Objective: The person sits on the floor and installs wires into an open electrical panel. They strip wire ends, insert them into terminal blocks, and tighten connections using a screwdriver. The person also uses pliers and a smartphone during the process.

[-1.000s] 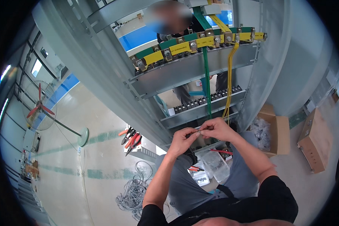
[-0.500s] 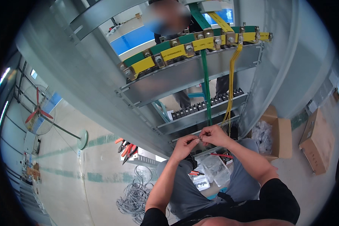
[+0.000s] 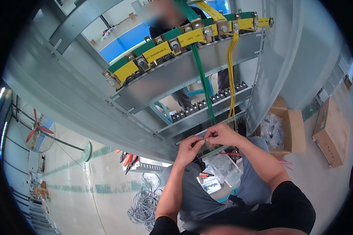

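In front of the lower frame of a grey metal cabinet [image 3: 176, 90], both hands meet fingertip to fingertip. My left hand [image 3: 190, 149] is closed in a pinch, and so is my right hand [image 3: 222, 135]. Whatever small piece sits between the fingertips is too tiny to name. Just beyond them, a bundle of green wires [image 3: 204, 84] and a bundle of yellow wires [image 3: 231, 74] hang from the busbars above. Yellow sleeving [image 3: 157, 53] and green sleeving [image 3: 172, 34] cover those busbars, with bolts between the sections.
Between my knees lie a clear plastic box [image 3: 233, 175] and orange-handled pliers [image 3: 206, 175]. More hand tools [image 3: 128, 159] rest at the left, above coiled grey cable [image 3: 143, 209]. Cardboard boxes [image 3: 296, 131] stand right; a fan [image 3: 37, 127] stands left. Another person [image 3: 161, 17] is behind the cabinet.
My view has shifted, so the busbars and wires sit further left and higher. Both hands stay pinched together, slightly higher in the picture.
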`<state>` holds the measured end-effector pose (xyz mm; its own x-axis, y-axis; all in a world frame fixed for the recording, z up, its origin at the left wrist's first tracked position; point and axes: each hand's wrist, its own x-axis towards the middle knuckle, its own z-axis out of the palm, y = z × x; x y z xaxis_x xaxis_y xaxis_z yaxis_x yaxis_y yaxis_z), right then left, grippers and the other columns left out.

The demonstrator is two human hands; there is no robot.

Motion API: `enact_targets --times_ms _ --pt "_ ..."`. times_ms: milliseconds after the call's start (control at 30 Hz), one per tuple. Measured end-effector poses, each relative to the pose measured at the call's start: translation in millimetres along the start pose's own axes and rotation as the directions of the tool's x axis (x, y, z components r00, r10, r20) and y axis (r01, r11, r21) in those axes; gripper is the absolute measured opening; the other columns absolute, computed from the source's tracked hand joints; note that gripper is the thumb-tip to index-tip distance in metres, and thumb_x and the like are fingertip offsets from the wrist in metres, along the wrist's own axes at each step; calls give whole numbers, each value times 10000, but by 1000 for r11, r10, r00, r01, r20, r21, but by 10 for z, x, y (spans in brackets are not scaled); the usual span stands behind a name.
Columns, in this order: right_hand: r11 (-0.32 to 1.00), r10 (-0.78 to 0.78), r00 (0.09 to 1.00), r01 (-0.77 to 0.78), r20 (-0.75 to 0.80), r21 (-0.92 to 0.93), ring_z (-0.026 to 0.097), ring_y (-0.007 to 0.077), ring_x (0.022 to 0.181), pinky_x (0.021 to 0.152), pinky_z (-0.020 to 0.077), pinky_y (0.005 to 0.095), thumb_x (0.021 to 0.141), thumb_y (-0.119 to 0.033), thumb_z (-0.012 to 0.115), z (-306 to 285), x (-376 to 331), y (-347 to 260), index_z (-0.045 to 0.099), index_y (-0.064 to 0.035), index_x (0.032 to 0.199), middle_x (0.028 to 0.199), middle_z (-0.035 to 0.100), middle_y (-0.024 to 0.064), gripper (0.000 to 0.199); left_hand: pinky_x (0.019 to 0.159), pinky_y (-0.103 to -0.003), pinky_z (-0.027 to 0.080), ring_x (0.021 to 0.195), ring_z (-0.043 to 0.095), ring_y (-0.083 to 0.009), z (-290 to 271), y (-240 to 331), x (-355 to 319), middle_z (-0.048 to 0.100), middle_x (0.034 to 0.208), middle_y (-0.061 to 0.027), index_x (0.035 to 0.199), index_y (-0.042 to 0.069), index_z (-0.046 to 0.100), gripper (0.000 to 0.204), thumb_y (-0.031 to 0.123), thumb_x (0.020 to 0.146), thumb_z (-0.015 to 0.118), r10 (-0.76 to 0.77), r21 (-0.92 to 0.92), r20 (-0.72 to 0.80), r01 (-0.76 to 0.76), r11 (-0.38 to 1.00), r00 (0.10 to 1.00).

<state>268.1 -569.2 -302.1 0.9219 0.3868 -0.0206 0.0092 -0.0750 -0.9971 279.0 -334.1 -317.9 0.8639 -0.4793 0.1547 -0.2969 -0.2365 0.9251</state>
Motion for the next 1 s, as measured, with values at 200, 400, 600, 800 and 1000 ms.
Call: enact_targets --times_ms 200,400,600,800,1000 --pt "995 -89 994 87 -55 -48 738 115 695 652 600 277 905 -61 702 31 42 55 735 41 971 771 736 63 126 794 -278 495 871 614 -120 10 2 -11 692 932 -47 1076 -35 747 139 74 990 732 -9 -27 -49 7 1000 999" --pt "982 -7 1000 11 -21 187 751 132 794 701 612 269 971 -61 674 54 45 29 715 22 1087 909 739 56 149 755 -261 477 833 588 -106 -5 -17 0 658 904 -31 1083 -20 750 128 71 994 734 35 -165 -98 -51 985 995" --pt "984 -63 998 60 12 170 757 133 824 725 619 271 971 -64 699 54 65 -14 703 30 1095 922 744 61 155 758 -270 482 834 598 -118 -34 16 5 666 907 -50 1086 -18 750 138 77 985 742 53 -140 -110 -68 988 993" --pt "987 -32 999 31 8 158 752 129 801 718 609 270 970 -61 684 8 60 1 714 42 1061 898 742 61 140 773 -245 463 859 572 -94 -37 -4 0 664 944 -19 1102 -21 743 135 62 995 740 44 -154 -60 -53 987 997" --pt "995 -86 995 88 -47 42 727 107 764 690 584 264 973 -69 660 21 52 -9 711 55 1091 851 721 41 179 732 -252 462 826 572 -84 -37 -47 -6 664 906 -12 1109 -2 750 156 126 1025 718 -14 -228 -44 3 974 999"
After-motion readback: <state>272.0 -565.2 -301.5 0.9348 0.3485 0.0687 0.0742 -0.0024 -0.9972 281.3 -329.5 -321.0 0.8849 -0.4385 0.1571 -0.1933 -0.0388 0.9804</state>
